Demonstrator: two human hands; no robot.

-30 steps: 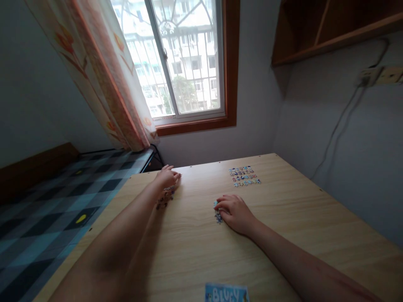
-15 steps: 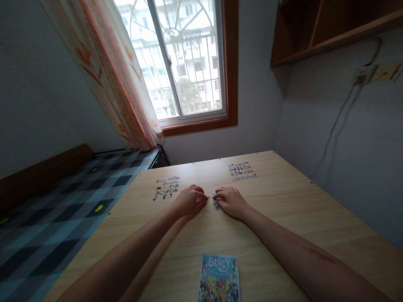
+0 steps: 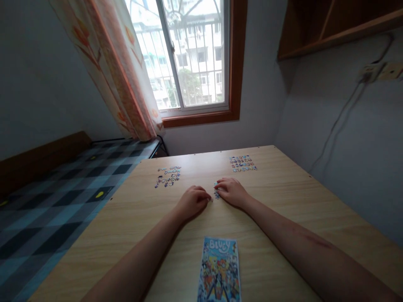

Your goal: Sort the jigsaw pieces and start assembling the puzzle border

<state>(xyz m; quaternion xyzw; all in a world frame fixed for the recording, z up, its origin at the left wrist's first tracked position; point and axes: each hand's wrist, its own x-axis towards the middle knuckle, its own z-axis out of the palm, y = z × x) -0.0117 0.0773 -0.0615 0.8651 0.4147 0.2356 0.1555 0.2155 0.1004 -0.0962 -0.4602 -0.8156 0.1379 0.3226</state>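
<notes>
My left hand (image 3: 194, 202) is closed, its thumb and fingertips pinching a small jigsaw puzzle piece (image 3: 211, 199) just over the table. Across from it, my right hand (image 3: 232, 192) has its fingers bent down onto a small cluster of joined jigsaw pieces (image 3: 217, 194), holding its right side. The fingers cover part of that cluster. A narrow gap separates the pinched piece from the cluster. Nearer to me lies a blue picture sheet (image 3: 219, 268) printed "Bluey" with many cartoon figures.
Loose jigsaw pieces (image 3: 169, 177) lie in uneven rows at the far left of the wooden table (image 3: 277, 260). More rows of pieces (image 3: 243, 163) are at the far right. A checked bed (image 3: 63, 197) borders the table's left side; a window (image 3: 189, 63) is beyond.
My left hand has drawn slightly toward me, away from the cluster, with the piece in its fingertips. My right hand stays on the cluster. The camera view has tilted down a little.
</notes>
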